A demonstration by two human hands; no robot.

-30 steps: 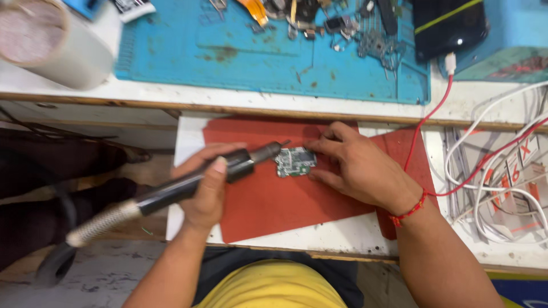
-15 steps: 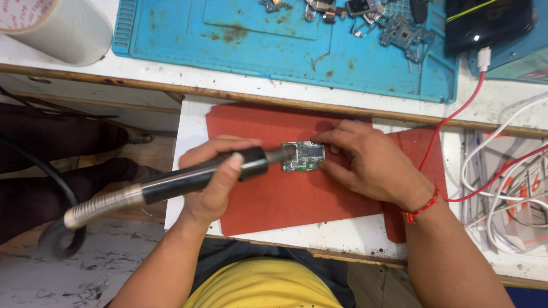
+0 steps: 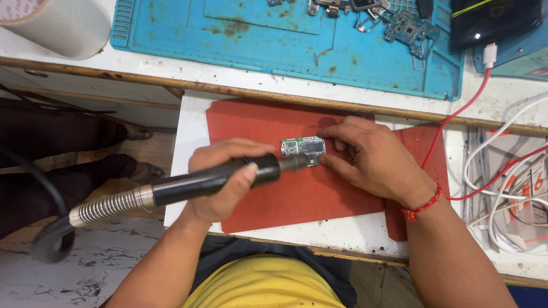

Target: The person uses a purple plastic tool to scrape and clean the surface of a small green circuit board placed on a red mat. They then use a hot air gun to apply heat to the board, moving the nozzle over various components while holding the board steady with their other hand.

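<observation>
Circuit board (image 3: 303, 149): flat on red mat (image 3: 257, 125), which shields the shelf.
Right hand (image 3: 374, 159): fingertips pin board's edge steady.
Left hand (image 3: 220, 179): clamped around heat tool (image 3: 205, 183), nozzle aimed at board.

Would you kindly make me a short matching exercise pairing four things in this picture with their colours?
Things:
1. small circuit board
2. mat under the board
3. large work mat at the top
4. tool handle in the left hand

Colours:
A. blue
B. black
C. green
D. red

Pairs: 1-C, 2-D, 3-A, 4-B
</observation>
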